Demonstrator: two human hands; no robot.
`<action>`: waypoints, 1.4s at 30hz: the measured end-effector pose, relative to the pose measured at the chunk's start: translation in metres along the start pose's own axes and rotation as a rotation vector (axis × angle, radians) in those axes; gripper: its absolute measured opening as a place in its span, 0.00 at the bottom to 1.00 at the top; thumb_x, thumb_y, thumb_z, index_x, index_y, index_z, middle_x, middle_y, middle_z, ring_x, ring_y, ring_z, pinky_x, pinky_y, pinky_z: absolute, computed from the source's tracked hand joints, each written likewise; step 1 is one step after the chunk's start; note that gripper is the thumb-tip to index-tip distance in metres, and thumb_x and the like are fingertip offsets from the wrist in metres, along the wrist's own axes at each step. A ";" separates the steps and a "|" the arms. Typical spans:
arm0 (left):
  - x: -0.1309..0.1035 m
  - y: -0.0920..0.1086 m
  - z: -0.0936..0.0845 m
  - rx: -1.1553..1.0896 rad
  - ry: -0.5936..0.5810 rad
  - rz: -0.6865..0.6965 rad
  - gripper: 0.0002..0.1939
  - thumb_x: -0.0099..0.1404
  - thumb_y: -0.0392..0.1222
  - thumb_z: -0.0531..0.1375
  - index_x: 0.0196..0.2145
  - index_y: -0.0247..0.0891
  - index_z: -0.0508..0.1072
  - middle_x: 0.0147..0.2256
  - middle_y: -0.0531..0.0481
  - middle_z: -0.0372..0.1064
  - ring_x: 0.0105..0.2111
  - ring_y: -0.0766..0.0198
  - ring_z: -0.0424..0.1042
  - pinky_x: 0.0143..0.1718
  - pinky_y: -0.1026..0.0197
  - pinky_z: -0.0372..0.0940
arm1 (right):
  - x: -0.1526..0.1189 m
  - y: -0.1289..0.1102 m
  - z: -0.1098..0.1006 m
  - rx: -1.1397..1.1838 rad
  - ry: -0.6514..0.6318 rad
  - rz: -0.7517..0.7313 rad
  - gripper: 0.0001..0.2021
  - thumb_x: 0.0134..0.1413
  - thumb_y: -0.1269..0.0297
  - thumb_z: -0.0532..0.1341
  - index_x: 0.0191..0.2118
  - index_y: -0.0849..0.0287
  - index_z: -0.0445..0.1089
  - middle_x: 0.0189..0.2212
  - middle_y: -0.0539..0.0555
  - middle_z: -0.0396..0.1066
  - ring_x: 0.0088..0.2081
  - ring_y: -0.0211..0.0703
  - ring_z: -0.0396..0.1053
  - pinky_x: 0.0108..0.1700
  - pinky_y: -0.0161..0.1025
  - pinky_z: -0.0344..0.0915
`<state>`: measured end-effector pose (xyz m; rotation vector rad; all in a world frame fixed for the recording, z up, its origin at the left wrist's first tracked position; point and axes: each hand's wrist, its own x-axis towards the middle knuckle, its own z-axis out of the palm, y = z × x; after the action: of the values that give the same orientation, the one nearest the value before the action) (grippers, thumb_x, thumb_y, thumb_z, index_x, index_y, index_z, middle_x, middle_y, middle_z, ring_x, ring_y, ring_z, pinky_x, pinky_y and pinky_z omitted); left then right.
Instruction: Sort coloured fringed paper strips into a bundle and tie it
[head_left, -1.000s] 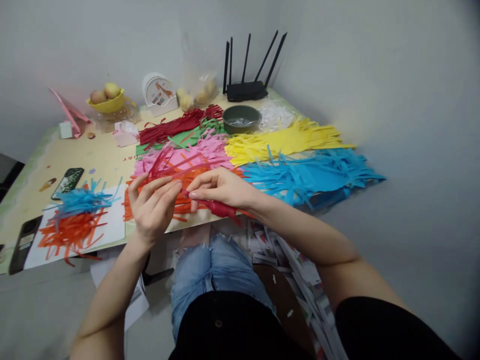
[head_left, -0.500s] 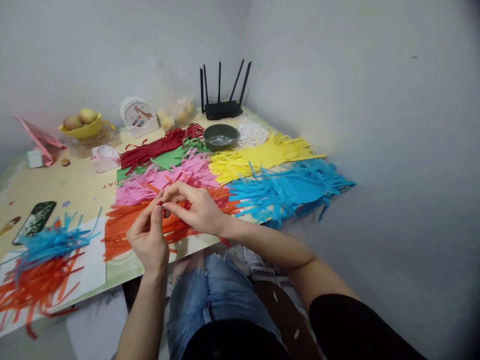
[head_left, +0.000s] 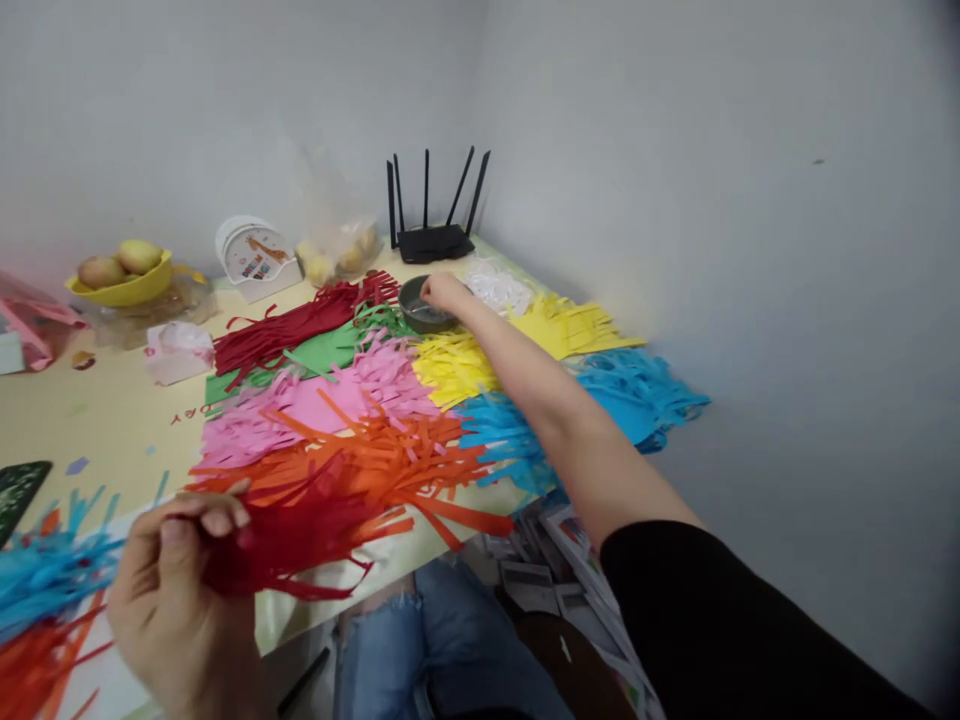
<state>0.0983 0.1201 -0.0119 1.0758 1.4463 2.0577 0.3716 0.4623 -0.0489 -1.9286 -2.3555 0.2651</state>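
Observation:
My left hand (head_left: 176,590) is closed, thumb against fingers, round the gathered end of a red fringed paper tassel (head_left: 292,540). The tassel's loose strips fan out to the right over orange fringed paper (head_left: 420,460). Farther back, my right hand (head_left: 448,292) reaches down into a dark grey-green bowl (head_left: 424,322). Its fingers are bent together, with the tips at the bowl's inside; whatever they pinch is too small to make out. Something shiny lies in the bowl, partly covered by the hand.
Dark red (head_left: 285,325), green (head_left: 326,350), pink (head_left: 315,400), yellow (head_left: 577,325) and blue fringed paper (head_left: 630,395) cover the table. Behind stand a black router (head_left: 433,243), a clear plastic bag (head_left: 499,288) and a yellow fruit bowl (head_left: 127,291). A phone (head_left: 19,490) lies left.
Both hands were together over the orange paper. Now my right hand has gone forward into the bowl, and my left has drawn back left with the red tassel showing.

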 end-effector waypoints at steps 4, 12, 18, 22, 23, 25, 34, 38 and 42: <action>-0.003 -0.016 0.000 0.028 -0.009 -0.147 0.02 0.61 0.43 0.67 0.30 0.47 0.79 0.23 0.55 0.65 0.26 0.62 0.66 0.43 0.51 0.70 | 0.029 0.006 0.030 -0.066 -0.033 0.073 0.19 0.64 0.57 0.64 0.54 0.66 0.70 0.53 0.62 0.71 0.53 0.49 0.72 0.55 0.51 0.70; 0.001 -0.026 -0.003 0.065 -0.064 -0.228 0.04 0.60 0.46 0.67 0.29 0.47 0.78 0.21 0.55 0.66 0.25 0.61 0.67 0.35 0.56 0.71 | 0.059 0.017 0.050 -0.117 -0.070 0.116 0.21 0.63 0.58 0.64 0.55 0.68 0.69 0.53 0.64 0.70 0.52 0.49 0.72 0.53 0.49 0.72; -0.001 -0.023 -0.007 0.111 -0.067 -0.264 0.03 0.61 0.46 0.67 0.30 0.49 0.79 0.24 0.53 0.67 0.29 0.58 0.69 0.37 0.55 0.70 | 0.052 0.021 0.042 -0.114 -0.065 0.080 0.19 0.65 0.58 0.63 0.55 0.65 0.69 0.53 0.62 0.70 0.52 0.48 0.72 0.53 0.50 0.72; -0.003 -0.017 -0.008 0.144 -0.050 -0.293 0.01 0.61 0.47 0.66 0.31 0.52 0.78 0.26 0.53 0.67 0.34 0.55 0.71 0.38 0.53 0.70 | 0.041 0.017 0.038 -0.085 -0.061 0.060 0.19 0.65 0.58 0.63 0.55 0.64 0.69 0.53 0.61 0.70 0.52 0.48 0.72 0.54 0.50 0.72; -0.003 -0.016 -0.008 0.142 -0.056 -0.291 0.01 0.61 0.47 0.66 0.31 0.52 0.78 0.26 0.53 0.67 0.34 0.55 0.72 0.37 0.54 0.70 | 0.039 0.015 0.038 -0.071 -0.065 0.060 0.19 0.64 0.58 0.63 0.55 0.66 0.69 0.53 0.62 0.70 0.52 0.49 0.72 0.54 0.50 0.72; -0.002 -0.016 -0.007 0.142 -0.068 -0.287 0.02 0.61 0.47 0.66 0.31 0.51 0.78 0.25 0.52 0.68 0.34 0.55 0.72 0.33 0.56 0.69 | 0.034 0.011 0.038 -0.030 -0.067 0.063 0.20 0.63 0.58 0.64 0.55 0.67 0.70 0.53 0.63 0.70 0.52 0.49 0.72 0.54 0.49 0.72; 0.008 -0.037 -0.009 0.169 -0.082 -0.226 0.09 0.56 0.44 0.71 0.35 0.41 0.80 0.28 0.52 0.78 0.28 0.66 0.76 0.30 0.68 0.72 | -0.014 -0.017 0.003 0.432 0.118 -0.126 0.16 0.66 0.68 0.56 0.54 0.69 0.72 0.49 0.63 0.77 0.48 0.41 0.75 0.52 0.35 0.69; 0.007 -0.033 0.014 0.210 -0.220 -0.087 0.08 0.60 0.43 0.69 0.37 0.37 0.79 0.30 0.49 0.79 0.30 0.63 0.79 0.35 0.65 0.74 | -0.088 -0.068 0.005 1.184 0.071 -0.474 0.16 0.53 0.57 0.69 0.42 0.65 0.75 0.37 0.55 0.78 0.35 0.37 0.74 0.43 0.34 0.71; 0.002 -0.025 0.039 0.204 -0.304 0.029 0.08 0.62 0.42 0.67 0.37 0.36 0.79 0.31 0.48 0.79 0.32 0.63 0.80 0.37 0.63 0.75 | -0.169 -0.111 0.008 1.453 -0.116 -0.579 0.18 0.46 0.53 0.74 0.36 0.62 0.75 0.33 0.52 0.77 0.35 0.36 0.73 0.42 0.35 0.72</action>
<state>0.1249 0.1549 -0.0272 1.4279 1.5098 1.6993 0.2971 0.2756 -0.0283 -0.5329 -1.6375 1.4675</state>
